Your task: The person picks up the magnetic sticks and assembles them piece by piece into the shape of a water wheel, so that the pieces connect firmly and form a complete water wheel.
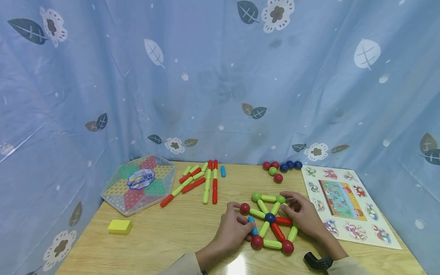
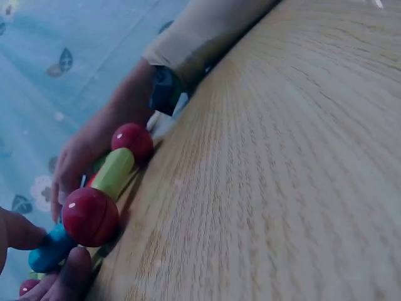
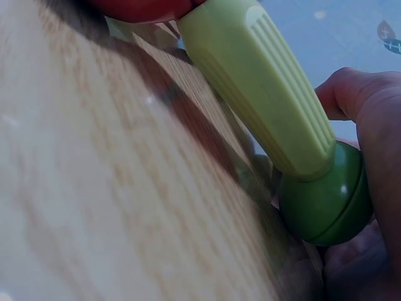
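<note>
The left hand point(image 1: 233, 225) pinches a blue rod point(image 1: 253, 225) at the left edge of the rod-and-ball wheel point(image 1: 269, 223) on the counter point(image 1: 178, 236); its long axis runs away from the person. The right hand point(image 1: 304, 215), fingers curled, holds a green ball point(image 3: 326, 200) on the wheel's right side.

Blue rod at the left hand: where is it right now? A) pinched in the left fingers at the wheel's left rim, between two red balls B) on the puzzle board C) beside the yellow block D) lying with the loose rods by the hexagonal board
A: in the head view the left hand pinches the blue rod at the wheel's left rim, between the upper red ball and the lower red ball.
</note>
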A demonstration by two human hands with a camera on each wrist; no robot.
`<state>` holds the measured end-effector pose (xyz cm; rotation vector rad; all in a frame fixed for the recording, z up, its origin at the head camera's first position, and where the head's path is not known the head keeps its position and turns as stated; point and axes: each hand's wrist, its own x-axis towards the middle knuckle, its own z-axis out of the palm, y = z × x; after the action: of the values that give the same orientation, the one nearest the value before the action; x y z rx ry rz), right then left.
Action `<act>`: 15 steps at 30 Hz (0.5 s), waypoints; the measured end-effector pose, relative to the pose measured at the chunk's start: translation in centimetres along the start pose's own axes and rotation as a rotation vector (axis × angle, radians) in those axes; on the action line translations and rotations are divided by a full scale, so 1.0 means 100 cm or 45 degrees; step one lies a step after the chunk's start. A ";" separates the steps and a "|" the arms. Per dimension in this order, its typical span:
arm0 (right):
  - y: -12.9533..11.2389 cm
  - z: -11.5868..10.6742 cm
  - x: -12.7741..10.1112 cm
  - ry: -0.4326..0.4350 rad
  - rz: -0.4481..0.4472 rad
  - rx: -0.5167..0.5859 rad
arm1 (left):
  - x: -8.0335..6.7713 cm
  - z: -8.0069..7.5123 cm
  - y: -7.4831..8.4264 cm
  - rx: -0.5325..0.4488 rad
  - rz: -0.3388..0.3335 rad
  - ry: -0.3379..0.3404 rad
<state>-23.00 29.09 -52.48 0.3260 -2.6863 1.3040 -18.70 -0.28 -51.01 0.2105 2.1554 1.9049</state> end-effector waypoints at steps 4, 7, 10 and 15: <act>0.000 -0.001 0.000 -0.009 -0.002 -0.007 | 0.002 -0.002 0.003 0.022 -0.049 -0.041; -0.001 -0.002 0.000 -0.006 0.009 0.009 | 0.003 -0.004 0.006 0.044 -0.072 -0.076; -0.003 -0.002 0.000 -0.004 0.010 0.019 | 0.004 -0.007 0.007 0.136 -0.050 -0.077; -0.003 -0.001 0.001 0.000 0.007 0.023 | 0.004 -0.011 0.007 0.334 0.037 -0.046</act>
<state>-22.98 28.97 -52.15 0.3208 -2.6790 1.3308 -19.43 -1.17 -50.18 0.3241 2.3850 1.6138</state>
